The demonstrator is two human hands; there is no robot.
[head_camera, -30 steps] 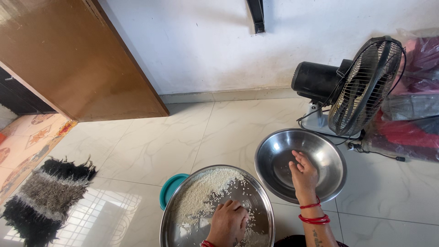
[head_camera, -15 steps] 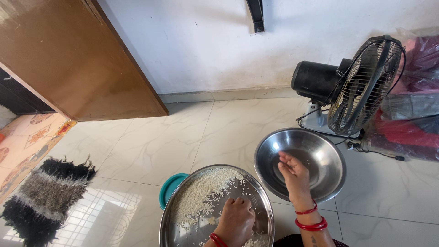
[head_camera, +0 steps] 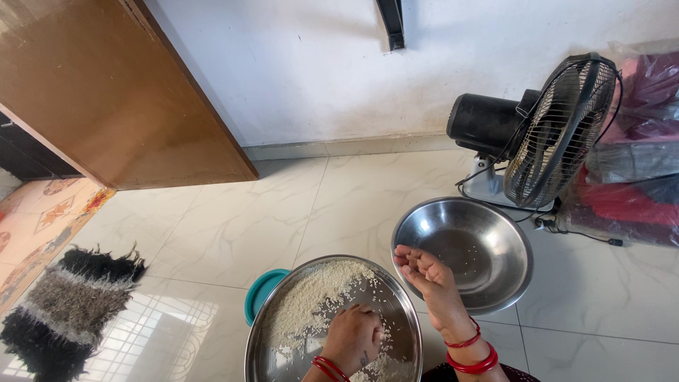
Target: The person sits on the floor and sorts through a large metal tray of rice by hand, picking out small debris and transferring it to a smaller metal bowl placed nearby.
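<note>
A round steel plate (head_camera: 283,357) lies on the floor at the bottom centre, with white rice (head_camera: 311,293) heaped on its far left part. My left hand (head_camera: 351,338) rests fingers-down on the rice in the plate's near half. To the right stands a steel bowl (head_camera: 495,226) with a few grains inside. My right hand (head_camera: 424,274) hovers palm-up, fingers loosely curled, over the gap between the plate's rim and the bowl's left rim. Whether it holds any grains is not visible. Red bangles circle both wrists.
A teal lid (head_camera: 263,288) peeks out from under the plate's left edge. A black table fan (head_camera: 544,127) with its cable stands right of the bowl, bagged cloth (head_camera: 636,141) behind it. A brown door (head_camera: 120,92) and shaggy mat (head_camera: 67,311) are at left.
My right hand has drawn back from inside the bowl leftward to the plate's rim, turning palm-up. My left hand stayed on the rice, shifting slightly.
</note>
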